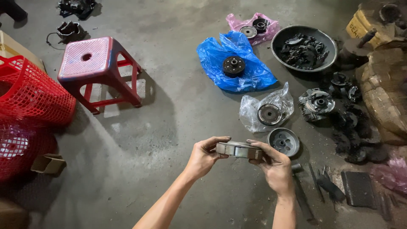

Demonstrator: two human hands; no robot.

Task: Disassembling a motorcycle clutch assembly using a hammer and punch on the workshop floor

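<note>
Both of my hands hold a round, flat metal drum (238,149) edge-on above the concrete floor. My left hand (204,157) grips its left rim with the fingers curled over the top. My right hand (273,165) grips the right rim from the other side. Just beyond my right hand a similar bell-shaped metal drum (283,141) lies open side up on the floor.
A red plastic stool (96,68) stands at the left, with red mesh baskets (29,97) beside it. Metal discs rest on a clear bag (267,111), a blue bag (235,63) and a pink bag (254,27). A dark bowl (303,47) of black parts and greasy pieces (347,123) lie right.
</note>
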